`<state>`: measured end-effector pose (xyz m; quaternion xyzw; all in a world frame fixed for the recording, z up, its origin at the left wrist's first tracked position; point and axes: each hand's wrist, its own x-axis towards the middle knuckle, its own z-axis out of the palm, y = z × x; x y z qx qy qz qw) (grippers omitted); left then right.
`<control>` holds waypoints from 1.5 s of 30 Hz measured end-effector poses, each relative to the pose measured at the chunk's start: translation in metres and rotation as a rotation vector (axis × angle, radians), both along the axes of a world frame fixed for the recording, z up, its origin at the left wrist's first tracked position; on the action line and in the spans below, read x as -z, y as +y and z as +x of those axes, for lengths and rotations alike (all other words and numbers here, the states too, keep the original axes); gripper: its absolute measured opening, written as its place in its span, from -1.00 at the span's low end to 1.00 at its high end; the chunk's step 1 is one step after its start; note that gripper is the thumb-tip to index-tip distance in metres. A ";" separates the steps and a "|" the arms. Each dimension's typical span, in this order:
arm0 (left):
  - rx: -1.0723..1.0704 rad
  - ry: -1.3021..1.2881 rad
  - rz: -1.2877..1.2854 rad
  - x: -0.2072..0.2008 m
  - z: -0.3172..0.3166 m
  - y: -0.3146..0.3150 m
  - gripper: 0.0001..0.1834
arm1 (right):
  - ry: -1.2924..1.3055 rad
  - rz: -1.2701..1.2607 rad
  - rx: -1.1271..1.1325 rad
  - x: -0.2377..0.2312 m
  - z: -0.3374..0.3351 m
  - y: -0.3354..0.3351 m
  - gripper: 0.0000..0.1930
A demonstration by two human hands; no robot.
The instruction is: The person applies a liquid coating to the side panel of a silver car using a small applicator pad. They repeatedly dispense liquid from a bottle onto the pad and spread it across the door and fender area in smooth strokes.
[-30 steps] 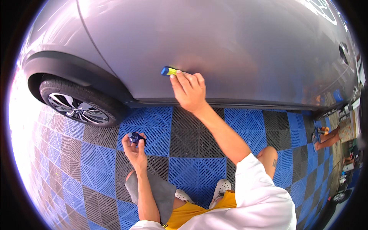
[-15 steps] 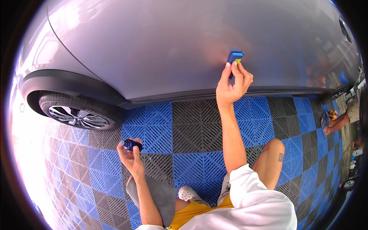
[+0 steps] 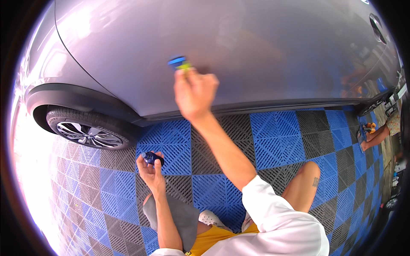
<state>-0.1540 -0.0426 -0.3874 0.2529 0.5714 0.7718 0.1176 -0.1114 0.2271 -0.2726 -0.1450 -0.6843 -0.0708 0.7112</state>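
Since I'm standing right here, I'll start at the fingertips. The right hand (image 3: 196, 94) has its thumb and fingers closed in a pinch on a small blue-and-yellow block (image 3: 183, 67). It's a bit blurry, but the block sits just past the fingertips, up and slightly left of the knuckles, right by the grey door panel (image 3: 256, 47). Whether its face is flat on the paint I can't tell. Its blue edge runs roughly side to side, left end a touch lower; blur hides the long axis of the rest. The right hand is clearly the one nearer the door.

The left hand (image 3: 151, 170) is lower, out over the floor, fingers curled around a dark blue bottle (image 3: 153, 159). That one lies tipped over, long axis nearly level, neck pointing left, base toward the right.

Headcount, going outward: one block, one bottle, two hands, one grey cloth (image 3: 177, 217) over the left knee, two pale clogs (image 3: 211, 218) (one only partly visible). Then one big wheel (image 3: 87, 133) close by on the left, one door handle (image 3: 376, 29) up right, and one other person's bare legs (image 3: 376, 137) way off right. Floor tiles (image 3: 222, 196), blue and black, too many to count lol.
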 end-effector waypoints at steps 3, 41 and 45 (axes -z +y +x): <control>-0.006 0.008 0.002 -0.002 0.002 -0.002 -0.48 | 0.181 0.021 0.286 -0.027 0.076 0.037 -0.67; 0.020 -0.113 0.023 -0.005 0.005 0.011 -0.53 | 0.350 0.050 0.273 -0.142 0.078 0.060 -0.70; 0.011 -0.150 0.044 0.001 -0.002 0.015 -0.54 | 0.264 0.171 0.211 -0.159 0.031 0.036 -0.67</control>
